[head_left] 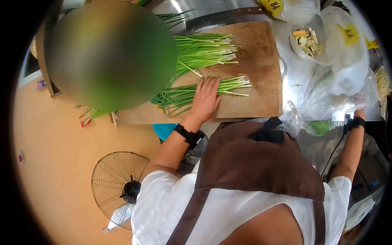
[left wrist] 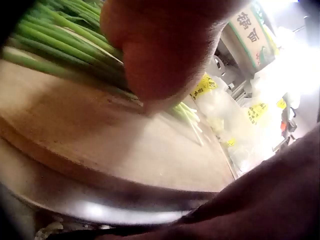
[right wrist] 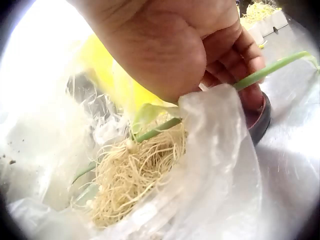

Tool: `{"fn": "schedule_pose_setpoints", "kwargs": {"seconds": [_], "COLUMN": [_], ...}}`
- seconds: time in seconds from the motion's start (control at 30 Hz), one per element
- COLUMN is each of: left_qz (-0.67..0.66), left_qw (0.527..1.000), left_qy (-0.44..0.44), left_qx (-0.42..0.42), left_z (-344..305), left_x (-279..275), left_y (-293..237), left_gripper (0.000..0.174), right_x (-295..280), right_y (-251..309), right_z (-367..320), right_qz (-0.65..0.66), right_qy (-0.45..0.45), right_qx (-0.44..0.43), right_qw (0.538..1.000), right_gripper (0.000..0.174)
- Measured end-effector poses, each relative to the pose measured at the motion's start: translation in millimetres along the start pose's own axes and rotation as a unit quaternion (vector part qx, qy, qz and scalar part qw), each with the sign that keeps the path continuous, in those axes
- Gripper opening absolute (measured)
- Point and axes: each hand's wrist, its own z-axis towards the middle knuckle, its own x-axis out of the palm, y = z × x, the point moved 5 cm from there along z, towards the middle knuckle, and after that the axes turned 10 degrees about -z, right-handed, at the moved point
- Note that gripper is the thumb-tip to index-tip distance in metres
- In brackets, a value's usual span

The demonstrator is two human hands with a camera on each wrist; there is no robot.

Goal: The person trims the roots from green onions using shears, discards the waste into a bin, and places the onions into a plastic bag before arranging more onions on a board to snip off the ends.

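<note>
My left hand [head_left: 206, 98] rests across a small bunch of scallions [head_left: 234, 83] on the wooden cutting board [head_left: 261, 61], fingers extended over the stalks. A larger row of scallions [head_left: 212, 47] lies beyond it. In the left wrist view the heel of this hand [left wrist: 160, 60] presses close over the board, with white scallion ends [left wrist: 190, 120] showing past it. My right hand [right wrist: 200, 45] is at a clear plastic bag [right wrist: 220, 145]. Its fingers curl at a green scallion stalk [right wrist: 272, 70]. Below lies a tangle of pale scallion roots [right wrist: 135, 172]. A dark, rounded edge [right wrist: 262, 125] shows beneath the fingers.
A cleaver [head_left: 212, 20] lies along the board's far edge. Right of the board stand a white bowl of scraps [head_left: 307, 43] and several plastic bags [head_left: 347, 53] on the metal counter [head_left: 286, 53]. A wire fan [head_left: 118, 179] stands at lower left. A blur covers the upper left.
</note>
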Motion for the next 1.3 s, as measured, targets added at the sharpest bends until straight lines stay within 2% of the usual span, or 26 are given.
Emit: {"fn": "schedule_pose_setpoints", "kwargs": {"seconds": [0.13,0.23,0.3,0.37,0.43,0.5,0.57,0.63,0.67,0.77,0.83,0.9,0.97,1.1,1.17,1.23,1.3], "left_qz": [0.007,-0.016,-0.034,-0.021,-0.032,-0.044,-0.058,-0.053,-0.050,-0.033,-0.019,-0.012,-0.012,0.018,0.021,0.020,0.036], "left_qw": [0.999,0.999,0.998,0.998,0.997,0.997,0.996,0.997,0.997,0.998,0.998,0.998,0.999,1.000,0.999,0.999,0.998], "left_qy": [0.029,0.040,0.054,0.065,0.062,0.064,0.068,0.063,0.060,0.050,0.055,0.053,0.046,0.009,0.006,0.020,0.051], "left_qx": [-0.021,0.008,-0.005,-0.006,-0.017,-0.026,-0.029,-0.007,0.002,0.006,0.008,0.005,-0.003,0.021,0.029,0.022,0.003], "left_z": [10.8,11.9,11.5,13.6,9.2,13.5,16.6,20.6,21.7,17.0,11.9,7.1,3.5,6.8,10.8,14.8,18.1], "left_x": [4.0,-7.8,-11.4,-17.8,-16.3,-14.7,-13.8,-15.1,-16.2,-12.9,-4.6,3.1,8.2,8.8,7.5,6.8,8.7], "left_y": [16.2,13.2,8.7,-1.6,-4.1,-10.3,-18.5,-25.2,-26.9,-19.7,-9.9,-4.0,-2.1,-2.0,-1.7,-5.7,-1.6], "left_gripper": [0.059,0.062,0.064,0.067,0.068,0.068,0.069,0.071,0.073,0.074,0.076,0.076,0.074,0.067,0.062,0.052,0.042], "right_x": [-20.6,-93.3,-163.1,-222.0,-267.0,-245.8,-246.9,-225.4,-220.3,-256.2,-232.3,-187.3,-96.4,-45.5,-46.5,-60.2,-75.2], "right_y": [-5.9,-15.5,-9.1,6.0,56.3,104.6,171.2,172.9,166.0,150.3,104.8,48.3,-18.2,16.7,39.8,58.0,68.2], "right_z": [-8.1,-43.2,-79.6,-99.2,-103.6,-75.4,-85.6,-72.4,-78.3,-137.0,-149.9,-150.7,-126.6,-120.4,-116.5,-119.7,-119.9], "right_qz": [-0.014,-0.011,0.061,0.204,0.266,0.429,0.451,0.405,0.391,0.321,0.378,0.342,0.421,0.430,0.335,0.161,0.095], "right_qy": [-0.033,-0.105,-0.234,-0.437,-0.405,-0.202,-0.048,-0.123,-0.221,-0.456,-0.470,-0.406,-0.202,0.014,0.030,-0.074,-0.056], "right_qx": [0.056,0.185,0.245,0.133,0.060,-0.016,0.001,0.020,0.043,-0.013,0.041,0.204,0.266,0.209,0.173,0.119,0.127], "right_qw": [0.998,0.977,0.939,0.866,0.873,0.880,0.891,0.906,0.893,0.830,0.797,0.823,0.843,0.878,0.926,0.977,0.986], "right_gripper": [0.032,0.033,0.034,0.035,0.037,0.049,0.063,0.071,0.064,0.051,0.038,0.029,0.024,0.021,0.025,0.030,0.028]}}
